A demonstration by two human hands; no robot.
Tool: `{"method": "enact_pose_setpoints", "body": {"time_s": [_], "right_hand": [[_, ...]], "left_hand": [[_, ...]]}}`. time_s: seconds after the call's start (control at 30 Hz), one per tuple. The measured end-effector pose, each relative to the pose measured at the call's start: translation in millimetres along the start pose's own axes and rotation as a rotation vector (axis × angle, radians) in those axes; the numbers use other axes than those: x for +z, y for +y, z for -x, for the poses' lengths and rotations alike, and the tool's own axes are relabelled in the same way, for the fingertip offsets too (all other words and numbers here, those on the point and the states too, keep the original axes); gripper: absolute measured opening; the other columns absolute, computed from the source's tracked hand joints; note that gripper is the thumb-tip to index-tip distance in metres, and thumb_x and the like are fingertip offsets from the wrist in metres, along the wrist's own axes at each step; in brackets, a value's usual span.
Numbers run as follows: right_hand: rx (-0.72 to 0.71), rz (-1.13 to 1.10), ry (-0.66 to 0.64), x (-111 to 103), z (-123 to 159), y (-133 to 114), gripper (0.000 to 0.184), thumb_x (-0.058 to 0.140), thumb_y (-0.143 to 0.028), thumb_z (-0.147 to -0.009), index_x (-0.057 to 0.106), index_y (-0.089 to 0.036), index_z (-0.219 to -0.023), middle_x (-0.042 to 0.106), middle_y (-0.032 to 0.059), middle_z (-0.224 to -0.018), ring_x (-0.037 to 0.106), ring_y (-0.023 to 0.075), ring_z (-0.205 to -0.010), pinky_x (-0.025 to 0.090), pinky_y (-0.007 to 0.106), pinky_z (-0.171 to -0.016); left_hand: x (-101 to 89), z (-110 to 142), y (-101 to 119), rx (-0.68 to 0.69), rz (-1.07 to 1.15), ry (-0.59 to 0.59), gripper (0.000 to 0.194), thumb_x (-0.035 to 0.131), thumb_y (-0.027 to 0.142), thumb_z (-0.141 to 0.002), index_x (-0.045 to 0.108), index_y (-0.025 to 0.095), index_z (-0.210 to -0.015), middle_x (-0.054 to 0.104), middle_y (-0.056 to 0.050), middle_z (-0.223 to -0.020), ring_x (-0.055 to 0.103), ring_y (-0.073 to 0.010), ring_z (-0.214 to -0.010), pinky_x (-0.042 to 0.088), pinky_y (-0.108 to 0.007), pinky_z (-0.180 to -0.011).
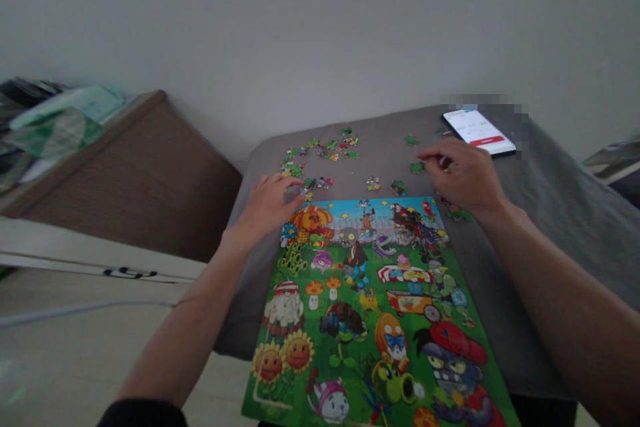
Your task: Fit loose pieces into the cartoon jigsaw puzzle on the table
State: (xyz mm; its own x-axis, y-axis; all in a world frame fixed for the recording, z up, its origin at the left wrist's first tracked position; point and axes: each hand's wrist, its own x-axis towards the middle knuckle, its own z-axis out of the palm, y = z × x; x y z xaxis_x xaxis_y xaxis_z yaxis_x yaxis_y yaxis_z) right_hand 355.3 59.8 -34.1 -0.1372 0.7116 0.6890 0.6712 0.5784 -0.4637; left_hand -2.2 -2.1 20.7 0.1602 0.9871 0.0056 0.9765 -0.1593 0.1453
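A colourful cartoon picture board [370, 293] with green lawn and many characters lies flat on the grey cloth, its surface crossed by jigsaw lines. My left hand [267, 205] is over its far left corner, fingers stretched and apart from the thumb. Just beyond those fingertips lie some loose jigsaw pieces [317, 183]. Above the far right corner hovers my right hand [463, 173], with the index finger and thumb apart and nothing visible between them. A green jigsaw piece [417, 167] lies close to its index fingertip; whether they touch, I cannot tell.
More puzzle pieces [333, 149] are scattered in a cluster toward the wall. A lit smartphone [480, 132] lies at the back right of the grey cloth [560, 227]. To the left stands a brown-sided cabinet [165, 173] with bags on top, and a white cable [90, 309] runs below.
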Motion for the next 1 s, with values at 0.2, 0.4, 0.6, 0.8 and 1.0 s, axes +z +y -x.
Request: {"method": "enact_pose_setpoints", "body": {"time_s": [0.2,0.4,0.6,0.8,1.0], "right_hand": [[-0.005,-0.001,-0.019,-2,-1,4,0.021,0.056,-0.015,-0.083,0.075,-0.025,-0.087,0.077,0.0055,-0.086,0.069,0.0214,-0.072,0.055,0.039,-0.071],[0.030,-0.014,-0.055,-3,-3,6,0.024,0.054,-0.013,-0.083,0.076,-0.024,-0.088,0.077,0.0067,-0.090,0.070,0.0220,-0.076,0.055,0.041,-0.073],[0.043,-0.033,-0.089,-3,-6,4,0.026,0.052,-0.009,-0.083,0.074,-0.024,-0.085,0.075,0.0043,-0.090,0.068,0.0208,-0.081,0.054,0.040,-0.078],[0.051,-0.043,-0.163,-3,-8,7,0.031,0.048,-0.007,-0.085,0.073,-0.025,-0.090,0.072,0.0039,-0.092,0.064,0.0201,-0.083,0.050,0.039,-0.080],[0.069,-0.019,-0.232,-4,-10,8,0.030,0.049,-0.008,-0.089,0.072,-0.025,-0.096,0.071,0.0053,-0.099,0.062,0.0208,-0.087,0.049,0.039,-0.080]], "left_hand": [[20.8,-65,-4,0.130,0.012,-0.041,0.037,0.069,0.038,-0.097,0.067,0.021,-0.129,0.058,-0.011,-0.142,0.049,-0.0309,-0.136,0.035,-0.050,-0.118],[33.3,-82,-2,0.219,0.064,-0.038,0.020,0.074,0.031,-0.092,0.073,0.022,-0.110,0.066,-0.008,-0.130,0.055,-0.0289,-0.130,0.040,-0.049,-0.116],[38.5,-74,6,0.188,0.123,0.135,0.025,0.062,0.040,-0.099,0.075,0.020,-0.107,0.070,-0.007,-0.119,0.060,-0.0269,-0.122,0.042,-0.048,-0.114],[26.3,-44,50,0.188,0.320,0.250,0.031,0.053,0.051,-0.103,0.074,0.030,-0.114,0.074,0.003,-0.109,0.067,-0.0190,-0.097,0.055,-0.037,-0.093],[20.5,15,120,0.471,0.542,-0.232,0.022,0.063,0.046,-0.097,0.080,0.031,-0.098,0.080,0.004,-0.092,0.069,-0.0170,-0.079,0.052,-0.030,-0.069]]}}
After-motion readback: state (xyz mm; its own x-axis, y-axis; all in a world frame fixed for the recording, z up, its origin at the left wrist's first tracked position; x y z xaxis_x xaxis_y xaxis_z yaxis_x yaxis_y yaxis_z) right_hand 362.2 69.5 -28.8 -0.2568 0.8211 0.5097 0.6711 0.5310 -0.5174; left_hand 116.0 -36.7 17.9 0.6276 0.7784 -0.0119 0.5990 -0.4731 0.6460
